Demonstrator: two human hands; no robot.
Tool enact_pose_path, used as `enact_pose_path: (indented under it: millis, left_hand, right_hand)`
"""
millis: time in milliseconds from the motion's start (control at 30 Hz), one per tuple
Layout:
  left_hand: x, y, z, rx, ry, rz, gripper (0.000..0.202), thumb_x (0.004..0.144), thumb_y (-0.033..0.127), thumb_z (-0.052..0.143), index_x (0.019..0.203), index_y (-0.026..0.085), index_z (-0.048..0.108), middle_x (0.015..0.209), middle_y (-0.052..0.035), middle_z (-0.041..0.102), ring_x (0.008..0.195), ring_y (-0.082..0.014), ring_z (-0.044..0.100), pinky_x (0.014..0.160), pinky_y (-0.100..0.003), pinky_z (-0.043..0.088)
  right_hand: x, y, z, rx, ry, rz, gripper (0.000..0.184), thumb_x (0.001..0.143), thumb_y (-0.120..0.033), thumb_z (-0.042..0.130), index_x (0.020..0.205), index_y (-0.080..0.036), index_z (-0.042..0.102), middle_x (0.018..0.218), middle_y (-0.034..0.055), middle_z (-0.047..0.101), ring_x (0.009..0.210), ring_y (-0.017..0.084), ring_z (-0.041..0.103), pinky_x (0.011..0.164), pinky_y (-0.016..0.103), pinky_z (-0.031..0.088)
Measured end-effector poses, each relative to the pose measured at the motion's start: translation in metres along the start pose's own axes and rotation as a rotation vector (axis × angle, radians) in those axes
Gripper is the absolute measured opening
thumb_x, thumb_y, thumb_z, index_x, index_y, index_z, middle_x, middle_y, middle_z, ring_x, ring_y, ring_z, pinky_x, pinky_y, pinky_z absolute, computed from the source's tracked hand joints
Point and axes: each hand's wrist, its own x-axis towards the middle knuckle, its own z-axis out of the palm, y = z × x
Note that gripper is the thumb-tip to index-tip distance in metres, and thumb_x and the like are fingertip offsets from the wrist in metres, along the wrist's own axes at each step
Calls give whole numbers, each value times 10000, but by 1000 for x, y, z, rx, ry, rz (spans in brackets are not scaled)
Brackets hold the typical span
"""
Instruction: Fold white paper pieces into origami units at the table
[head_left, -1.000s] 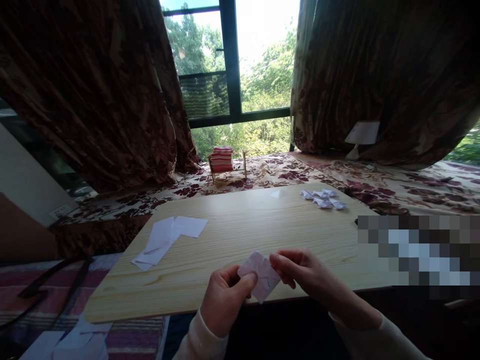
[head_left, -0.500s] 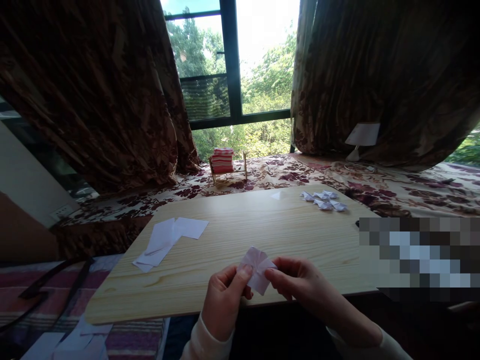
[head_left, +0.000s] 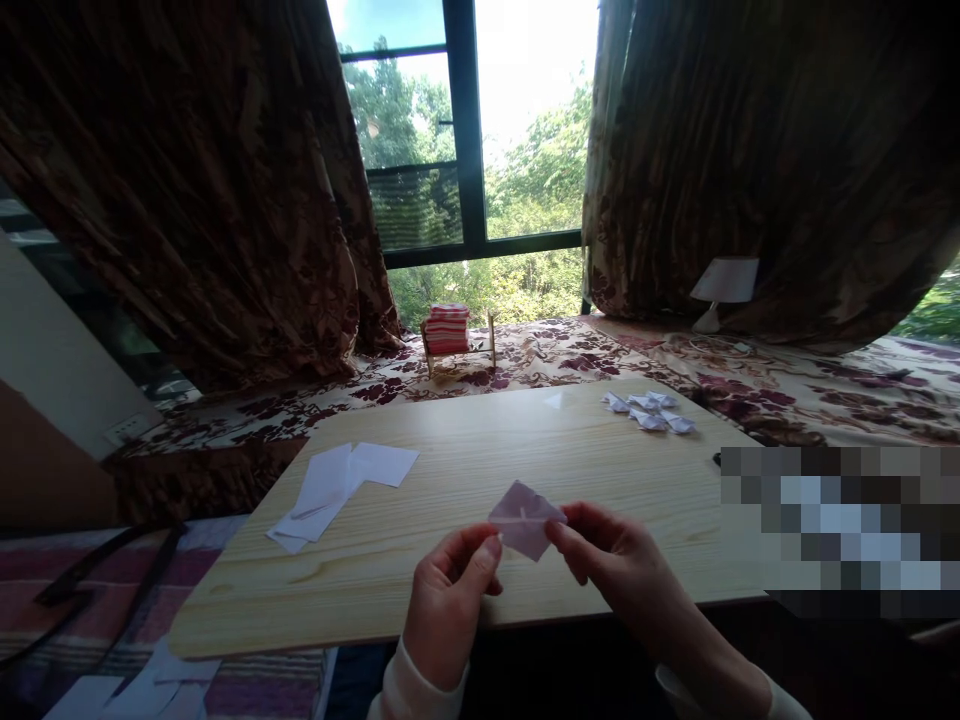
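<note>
A small folded square of white paper [head_left: 525,522] is held up over the near part of the wooden table [head_left: 450,440], turned so one corner points up. My left hand [head_left: 454,590] pinches its left corner between thumb and fingers. On the opposite corner my right hand [head_left: 607,550] is closed in a pinch too. Creases cross the middle of the paper.
Loose white paper sheets [head_left: 322,490] lie at the table's left. Several folded paper pieces [head_left: 651,412] sit at the far right. More sheets [head_left: 150,685] rest on the striped cloth below left. A lamp [head_left: 724,285] stands beyond the table.
The folded paper has been turned and lifted slightly, so it now shows a diamond-shaped face. My left thumb has moved from its middle to the left corner.
</note>
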Motion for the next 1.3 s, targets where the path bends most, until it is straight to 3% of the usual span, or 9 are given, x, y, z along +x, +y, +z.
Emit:
enact_pose_path:
  millis: [67, 133, 200, 300, 467, 933, 1133, 1300]
  left_hand:
    - [-2, 3, -1, 17, 38, 40, 364, 644, 449, 726, 841, 143, 728, 618, -11, 619, 557, -113, 533, 585, -235, 456]
    - [-4, 5, 2, -13, -5, 36, 383, 680, 485, 695, 832, 136, 738, 657, -35, 635, 599, -120, 538, 612, -243, 470]
    - [-6, 5, 7, -105, -55, -15, 431, 690, 538, 668, 811, 131, 743, 729, -61, 649, 635, -128, 541, 609, -254, 485]
    - [-4, 2, 16, -217, -54, -80, 454, 628, 569, 705, 688, 120, 732, 691, -64, 641, 637, -130, 546, 585, -246, 492]
    - [2, -2, 19, -299, -23, -141, 396, 530, 494, 793, 572, 113, 692, 534, -13, 580, 540, -99, 523, 551, -224, 484]
    - [4, -7, 18, -332, 8, -198, 386, 489, 454, 824, 573, 103, 685, 493, 2, 573, 497, -87, 527, 534, -206, 480]
    - [6, -14, 15, -338, 8, -206, 390, 469, 445, 837, 578, 102, 687, 544, -22, 615, 530, -106, 549, 561, -226, 480]
    - [5, -19, 12, -222, -62, -75, 358, 630, 446, 755, 545, 109, 667, 529, -25, 587, 564, -118, 523, 610, -235, 449]
  right_hand:
    - [2, -1, -2, -232, 164, -251, 180, 828, -322, 544, 749, -176, 613, 613, -8, 558, 519, 110, 473, 506, 233, 391]
    - [3, -2, -3, -477, 264, -548, 100, 847, -205, 527, 795, -184, 610, 682, 9, 588, 613, 131, 526, 598, 249, 419]
    - [2, -2, -2, -662, 251, -768, 117, 857, -124, 508, 864, -187, 606, 731, 22, 605, 688, 149, 550, 644, 260, 417]
    - [-1, 1, 2, -783, 135, -891, 145, 865, -89, 501, 922, -187, 593, 769, 33, 611, 703, 158, 545, 638, 271, 405]
    - [-6, 5, 6, -743, 77, -905, 163, 871, -79, 493, 959, -180, 586, 789, 44, 606, 692, 161, 533, 618, 279, 401]
    - [-7, 6, 7, -728, 14, -975, 127, 885, -103, 484, 916, -184, 576, 728, 24, 566, 628, 142, 462, 582, 274, 367]
    - [-9, 3, 10, -674, -13, -852, 203, 878, -76, 438, 915, -189, 602, 727, 28, 576, 661, 148, 513, 605, 269, 401]
    - [-8, 5, 10, -604, -17, -714, 147, 884, -138, 484, 886, -206, 615, 783, 35, 603, 692, 147, 550, 626, 258, 439]
